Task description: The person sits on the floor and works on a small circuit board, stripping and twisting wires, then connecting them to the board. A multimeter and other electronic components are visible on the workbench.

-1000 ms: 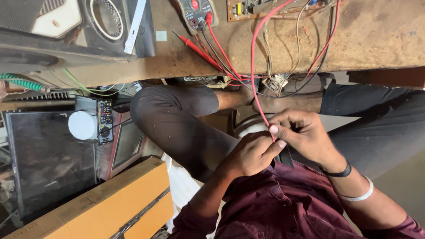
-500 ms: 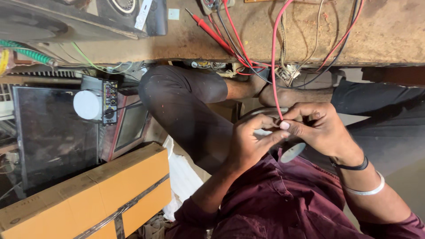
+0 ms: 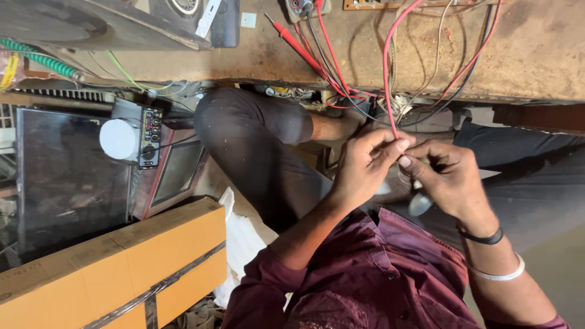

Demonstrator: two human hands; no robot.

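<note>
I see a worn wooden bench [image 3: 536, 55] across the top of the frame, a dark screen [image 3: 67, 183] at left and a yellow box [image 3: 122, 268] in the lower left. My legs and maroon shirt [image 3: 378, 274] fill the centre and bottom.

Left hand [image 3: 359, 167] sits centre frame, right hand [image 3: 448, 176] just to its right, the two touching at the fingertips. Both are closed in a pinch on the end of the red wire [image 3: 386, 73]. The wire comes down off the bench at top centre, runs straight down and ends between my fingertips, just above the middle of the frame. The bare tip is hidden by the fingers, so I can't tell its condition.

My judgement: to do this well I hold the wire firm with the left, close to the end, and let the right fingertips do the fine work, with no tugging that would drag on the bench wiring.

Smaller stuff: red probe [image 3: 292, 39] at top centre, a tangle of black and red leads [image 3: 353, 97] under the bench edge, a green coiled hose [image 3: 36, 58] in the upper left, a wristband [image 3: 499, 274] and a black band [image 3: 481, 236] on my right wrist.
</note>
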